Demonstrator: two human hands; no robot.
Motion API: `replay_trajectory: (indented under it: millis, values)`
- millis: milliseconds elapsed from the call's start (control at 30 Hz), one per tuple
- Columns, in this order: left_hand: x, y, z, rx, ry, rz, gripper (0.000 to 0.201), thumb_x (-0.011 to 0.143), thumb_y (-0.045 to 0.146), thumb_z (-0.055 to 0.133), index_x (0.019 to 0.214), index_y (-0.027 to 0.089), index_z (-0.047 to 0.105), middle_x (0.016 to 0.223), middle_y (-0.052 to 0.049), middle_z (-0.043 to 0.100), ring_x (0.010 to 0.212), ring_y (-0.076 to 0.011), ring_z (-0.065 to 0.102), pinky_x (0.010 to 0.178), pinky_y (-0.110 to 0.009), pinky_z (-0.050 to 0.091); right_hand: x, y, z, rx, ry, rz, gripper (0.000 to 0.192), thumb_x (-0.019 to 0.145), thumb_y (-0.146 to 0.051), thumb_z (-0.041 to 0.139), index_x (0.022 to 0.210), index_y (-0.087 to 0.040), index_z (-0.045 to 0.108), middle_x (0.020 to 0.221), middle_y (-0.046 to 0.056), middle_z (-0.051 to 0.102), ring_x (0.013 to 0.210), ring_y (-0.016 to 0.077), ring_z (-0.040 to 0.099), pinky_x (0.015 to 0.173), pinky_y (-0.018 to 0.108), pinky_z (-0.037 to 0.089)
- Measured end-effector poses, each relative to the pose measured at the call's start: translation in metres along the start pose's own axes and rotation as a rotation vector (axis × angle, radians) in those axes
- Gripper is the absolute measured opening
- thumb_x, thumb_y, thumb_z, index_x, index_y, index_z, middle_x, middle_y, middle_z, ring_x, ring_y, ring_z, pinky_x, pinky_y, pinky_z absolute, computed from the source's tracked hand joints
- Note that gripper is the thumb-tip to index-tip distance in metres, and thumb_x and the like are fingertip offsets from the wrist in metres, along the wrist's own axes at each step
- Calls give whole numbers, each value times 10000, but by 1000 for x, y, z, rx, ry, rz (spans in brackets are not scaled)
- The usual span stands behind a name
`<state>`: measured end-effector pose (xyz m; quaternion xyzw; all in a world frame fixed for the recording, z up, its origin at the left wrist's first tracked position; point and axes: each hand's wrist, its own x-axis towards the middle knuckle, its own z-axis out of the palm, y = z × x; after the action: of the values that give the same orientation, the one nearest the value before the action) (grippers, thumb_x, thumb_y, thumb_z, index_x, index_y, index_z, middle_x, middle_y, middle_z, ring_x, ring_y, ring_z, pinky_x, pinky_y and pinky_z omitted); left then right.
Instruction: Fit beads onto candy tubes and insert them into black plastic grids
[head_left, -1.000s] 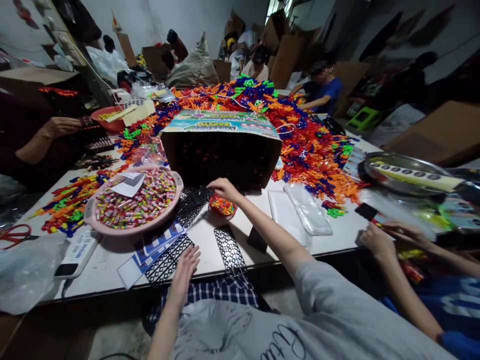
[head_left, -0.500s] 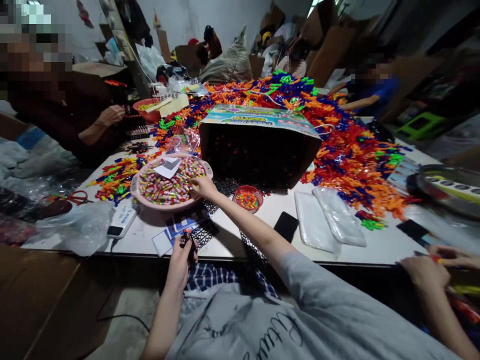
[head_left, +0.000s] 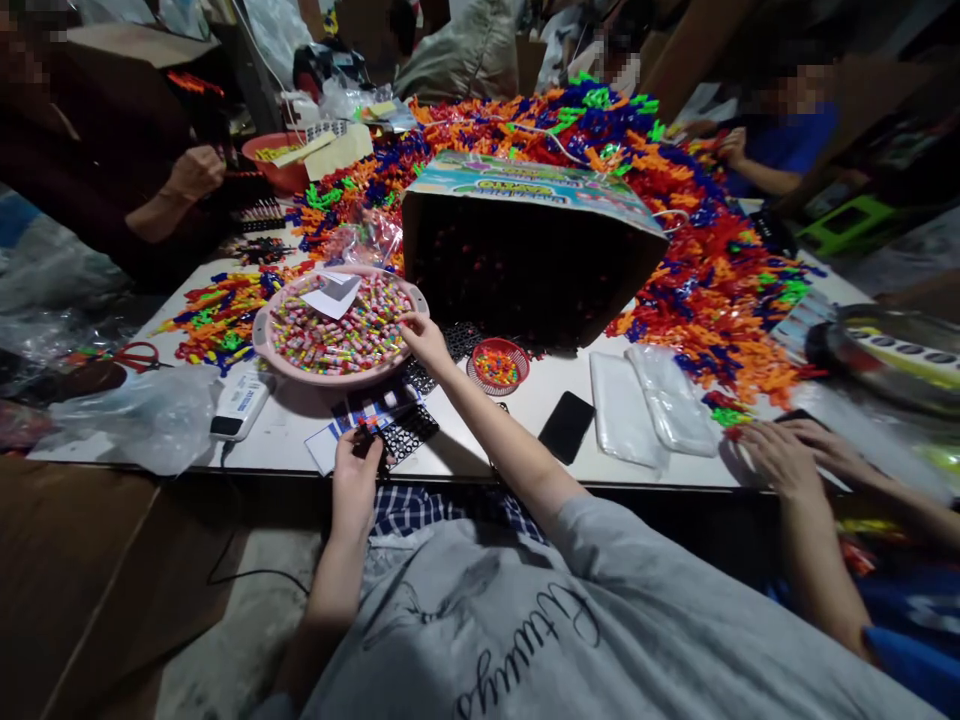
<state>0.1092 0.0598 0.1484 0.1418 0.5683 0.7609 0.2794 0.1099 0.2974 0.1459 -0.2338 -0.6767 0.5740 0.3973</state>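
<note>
Pink basin of bits sits under right hand fingertips, can't tell if they're pinching; left hand fingers pinch a black piece.

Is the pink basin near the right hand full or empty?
The pink basin looks well filled: small colourful pieces cover its visible inside nearly to the edge, with paper lying on top.

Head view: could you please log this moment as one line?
left hand: holding dark piece | right hand: at pink basin | red basket: small colourful pieces inside
</note>
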Motion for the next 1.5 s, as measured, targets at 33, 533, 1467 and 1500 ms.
replay_trajectory:
  millis: [33,533,1467,1500]
  values:
    - [2,0,2,-18,13,17,530,617,471,831,977,211,542,871,3,630,658,-102,611,605,-226,533,-16,-5,-5,92,-33,14,215,841,-282,510,977,-169,631,837,3,643,788,138,617,745,253,482]
    - [4,2,41,-114,-45,12,521,568,342,891,968,222,579,901,5,664,764,-134,692,775,-262,562,-168,-42,-54,556,-77,441,391,668,-475,791,912,-186,690,725,-14,634,538,67,438,514,220,356]
    - [-23,13,58,-227,-113,-182,419,553,405,897,810,186,649,800,19,668,752,-113,632,643,-204,511,-203,-89,-41,843,89,249,375,792,-547,706,759,-200,568,766,-14,592,615,106,577,587,253,500]
    - [-23,13,59,-207,-107,-195,386,589,391,881,823,190,648,806,15,664,744,-107,624,586,-178,480,-203,-87,-42,819,91,227,365,801,-541,700,762,-201,572,782,-10,596,642,111,585,605,257,504]
